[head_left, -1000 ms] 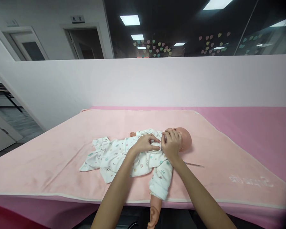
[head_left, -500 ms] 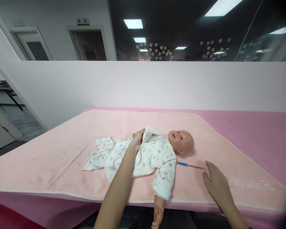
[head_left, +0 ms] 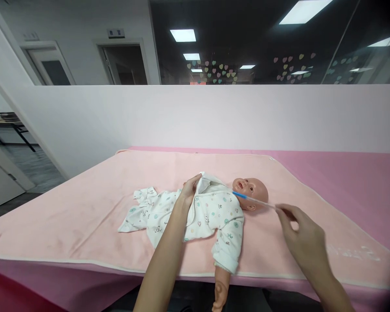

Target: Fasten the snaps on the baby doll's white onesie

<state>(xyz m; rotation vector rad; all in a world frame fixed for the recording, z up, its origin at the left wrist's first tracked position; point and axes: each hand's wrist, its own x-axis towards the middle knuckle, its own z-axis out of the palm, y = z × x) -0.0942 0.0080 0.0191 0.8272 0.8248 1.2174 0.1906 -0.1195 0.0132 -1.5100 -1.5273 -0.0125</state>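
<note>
A baby doll (head_left: 251,190) lies on its back, head to the right, dressed in a white printed baby outfit (head_left: 211,212). The front flap of the top is lifted, and my left hand (head_left: 191,188) is closed on its edge at the chest. Between the thumb and fingertips of my right hand (head_left: 300,229) is the far end of a thin, clear thermometer (head_left: 239,195) with a blue tip. That tip points left, over the doll's neck and collar. One doll arm (head_left: 221,286) hangs past the near table edge.
A pale pink blanket (head_left: 94,208) covers much of the table, with a darker pink cover (head_left: 354,182) beneath. Behind stands a white partition (head_left: 214,117) with dark glass above. A doorway and a further table (head_left: 6,123) show at the left.
My right hand has picked the thermometer up from the blanket beside the doll's shoulder and raised it to the doll's neck. My left hand stays on the flap.
</note>
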